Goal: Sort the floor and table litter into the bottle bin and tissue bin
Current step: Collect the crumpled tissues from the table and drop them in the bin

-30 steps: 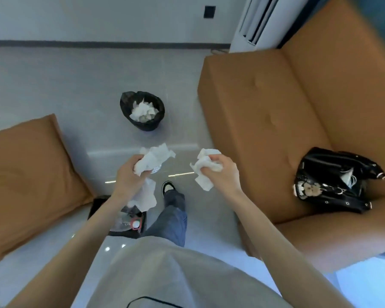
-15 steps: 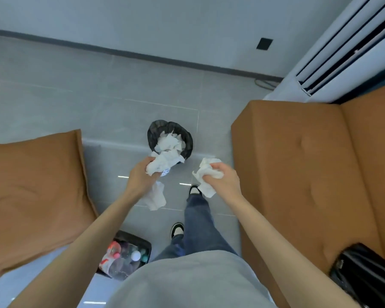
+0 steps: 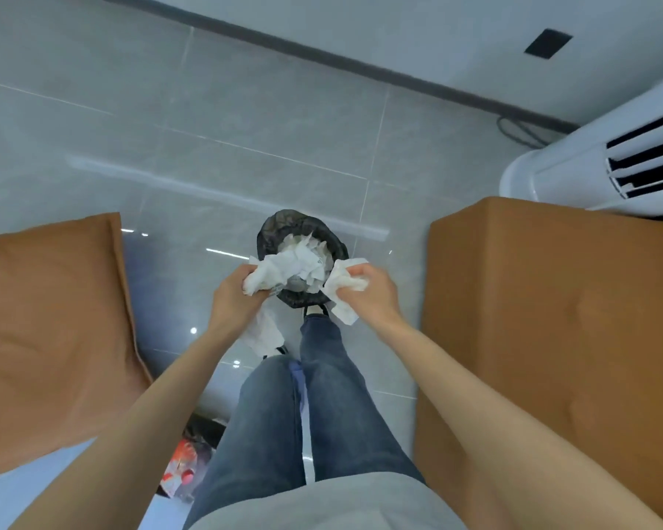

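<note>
Tissue is bunched in both hands, just over the black tissue bin [image 3: 284, 224] on the floor [image 3: 245, 128]. The left hand [image 3: 233, 302] has its grip curled tight round a big tissue wad [image 3: 274, 272]. The right hand [image 3: 376, 297] has its grip squeezed round a smaller tissue wad [image 3: 342, 296].

Open floor [image 3: 215, 139] beyond tissue bin [image 3: 303, 227]; cushion [image 3: 46, 319] left, sofa [image 3: 552, 319] right.

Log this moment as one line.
left hand: grips crumpled tissues | right hand: grips tissue wad | tissue bin: holds tissues, hands above near rim
</note>
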{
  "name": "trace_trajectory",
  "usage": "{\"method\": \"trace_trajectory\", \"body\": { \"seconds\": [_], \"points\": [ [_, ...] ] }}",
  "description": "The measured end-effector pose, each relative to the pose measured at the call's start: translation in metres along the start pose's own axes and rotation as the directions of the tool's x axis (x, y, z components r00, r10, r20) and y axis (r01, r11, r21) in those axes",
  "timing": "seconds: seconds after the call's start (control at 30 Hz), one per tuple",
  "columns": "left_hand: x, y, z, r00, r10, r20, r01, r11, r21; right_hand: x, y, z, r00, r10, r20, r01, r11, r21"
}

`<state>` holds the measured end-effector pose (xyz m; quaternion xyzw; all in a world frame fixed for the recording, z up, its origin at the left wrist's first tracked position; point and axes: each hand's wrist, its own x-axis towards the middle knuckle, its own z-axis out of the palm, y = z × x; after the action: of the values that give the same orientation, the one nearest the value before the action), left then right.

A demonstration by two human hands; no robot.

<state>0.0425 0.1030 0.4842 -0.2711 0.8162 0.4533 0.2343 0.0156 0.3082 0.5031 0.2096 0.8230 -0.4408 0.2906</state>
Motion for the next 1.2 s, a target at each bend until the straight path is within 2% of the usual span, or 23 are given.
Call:
{"method": "trace_trajectory", "body": {
  "seconds": [0.17, 0.4, 0.57, 0.73, 0.9, 1.03, 1.2],
  "points": [
    [0.079, -0.012, 0.023, 0.997, -0.021, 0.071, 0.016, 0.997, 0.073, 0.078, 0.009, 0.034, 0.996, 0.092, 0.014, -0.092, 0.996, 0.016],
    [0.189, -0.072, 0.082, 0.99, -0.071, 0.118, 0.053, 0.987, 0.149, 0.179, 0.071, 0.105, 0.987, 0.161, 0.014, -0.161, 0.986, 0.037],
    [0.26, -0.123, 0.132, 0.99, -0.079, 0.116, 0.055, 0.979, 0.195, 0.247, 0.119, 0.155, 0.988, 0.154, -0.016, -0.154, 0.988, 0.017],
    [0.313, -0.167, 0.177, 0.984, -0.145, 0.107, 0.119, 0.969, 0.216, 0.3, 0.163, 0.191, 0.985, 0.151, -0.077, -0.152, 0.988, -0.003],
    [0.327, -0.185, 0.2, 0.959, -0.111, 0.262, 0.042, 0.965, 0.258, 0.317, 0.192, 0.21, 0.992, 0.127, 0.007, -0.127, 0.992, -0.014],
    [0.309, -0.189, 0.183, 0.938, -0.122, 0.324, 0.039, 0.968, 0.249, 0.3, 0.195, 0.206, 0.998, 0.058, -0.021, -0.059, 0.996, -0.068],
    [0.271, -0.153, 0.143, 0.93, -0.114, 0.35, 0.035, 0.974, 0.224, 0.261, 0.164, 0.179, 0.982, 0.186, -0.035, -0.188, 0.981, -0.054]
  ]
}}
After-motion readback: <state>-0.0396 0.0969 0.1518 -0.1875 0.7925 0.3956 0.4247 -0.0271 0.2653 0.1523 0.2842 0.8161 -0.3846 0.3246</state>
